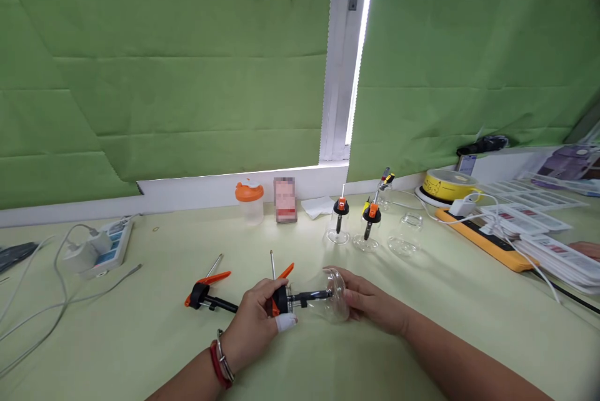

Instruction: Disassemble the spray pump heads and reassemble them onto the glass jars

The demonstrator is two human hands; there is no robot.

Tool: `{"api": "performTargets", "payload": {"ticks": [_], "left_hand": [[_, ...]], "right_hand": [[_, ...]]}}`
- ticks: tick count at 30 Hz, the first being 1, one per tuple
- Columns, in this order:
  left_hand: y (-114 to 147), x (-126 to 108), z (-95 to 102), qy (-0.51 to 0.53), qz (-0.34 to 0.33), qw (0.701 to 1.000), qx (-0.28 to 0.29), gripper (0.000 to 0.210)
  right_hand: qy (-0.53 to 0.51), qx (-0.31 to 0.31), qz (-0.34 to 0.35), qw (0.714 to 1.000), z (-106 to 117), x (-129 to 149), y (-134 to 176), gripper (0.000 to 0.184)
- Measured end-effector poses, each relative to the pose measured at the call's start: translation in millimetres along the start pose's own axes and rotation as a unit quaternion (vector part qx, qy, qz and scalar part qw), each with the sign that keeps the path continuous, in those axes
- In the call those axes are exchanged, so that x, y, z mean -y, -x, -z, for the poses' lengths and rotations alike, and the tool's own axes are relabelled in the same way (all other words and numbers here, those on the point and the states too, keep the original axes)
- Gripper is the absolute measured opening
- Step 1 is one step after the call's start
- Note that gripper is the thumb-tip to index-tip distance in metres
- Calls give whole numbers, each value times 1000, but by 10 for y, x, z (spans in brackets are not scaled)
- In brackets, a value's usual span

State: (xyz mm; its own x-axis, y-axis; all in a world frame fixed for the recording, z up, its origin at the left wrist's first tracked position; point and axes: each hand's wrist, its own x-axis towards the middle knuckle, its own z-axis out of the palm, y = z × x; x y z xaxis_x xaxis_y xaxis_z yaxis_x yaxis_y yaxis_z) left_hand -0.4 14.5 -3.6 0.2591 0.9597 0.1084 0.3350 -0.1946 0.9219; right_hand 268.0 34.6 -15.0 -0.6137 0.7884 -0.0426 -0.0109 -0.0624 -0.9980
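My left hand (pixel 260 321), with white tape on its thumb, is closed round a black and orange dispenser top (pixel 280 298) with a metal spout. The top's black tube (pixel 312 296) lies inside a clear glass bottle (pixel 323 310) held on its side. The bottle's wide base is in the fingers of my right hand (pixel 370 301). Left of my left hand, a second dispenser top (pixel 200 295) with an orange lever lies loose on the table, its tube end hidden behind that hand.
Two glass bottles with tops (pixel 338 235) (pixel 366 242) and a bare glass bottle (pixel 407 235) stand behind my right hand. An orange-lidded cup (pixel 250 208) is at the back. Power strips (pixel 105 248) (pixel 487 240) with cables lie at both sides. Another person's hand (pixel 585 250) shows far right.
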Motion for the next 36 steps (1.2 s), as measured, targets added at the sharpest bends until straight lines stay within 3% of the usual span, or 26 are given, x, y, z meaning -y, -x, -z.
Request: {"api": "performTargets", "payload": {"ticks": [5, 11, 17, 21, 25, 31, 34, 36], "left_hand": [[-1, 7, -6, -24, -24, 999, 5, 50], [-34, 8, 25, -5, -5, 1000, -18, 48], [10, 26, 4, -35, -43, 998, -11, 49], [-18, 35, 18, -8, -21, 1000, -15, 48], [-41, 27, 32, 10, -1, 1000, -29, 47], [-4, -35, 12, -13, -10, 1000, -8, 47], [-13, -47, 23, 13, 6, 1000, -3, 45], [-24, -39, 34, 32, 18, 999, -5, 47]], "right_hand": [[47, -33, -43, 997, -33, 12, -13, 67], [42, 7, 53, 998, -21, 66, 12, 84], [48, 1, -9, 999, -12, -1, -22, 60], [71, 8, 0, 997, -4, 21, -6, 64], [71, -30, 42, 996, -15, 62, 14, 80], [89, -19, -6, 996, -32, 112, -4, 56], [92, -9, 4, 996, -25, 124, 1, 59], [81, -13, 23, 996, -23, 116, 9, 71]]}}
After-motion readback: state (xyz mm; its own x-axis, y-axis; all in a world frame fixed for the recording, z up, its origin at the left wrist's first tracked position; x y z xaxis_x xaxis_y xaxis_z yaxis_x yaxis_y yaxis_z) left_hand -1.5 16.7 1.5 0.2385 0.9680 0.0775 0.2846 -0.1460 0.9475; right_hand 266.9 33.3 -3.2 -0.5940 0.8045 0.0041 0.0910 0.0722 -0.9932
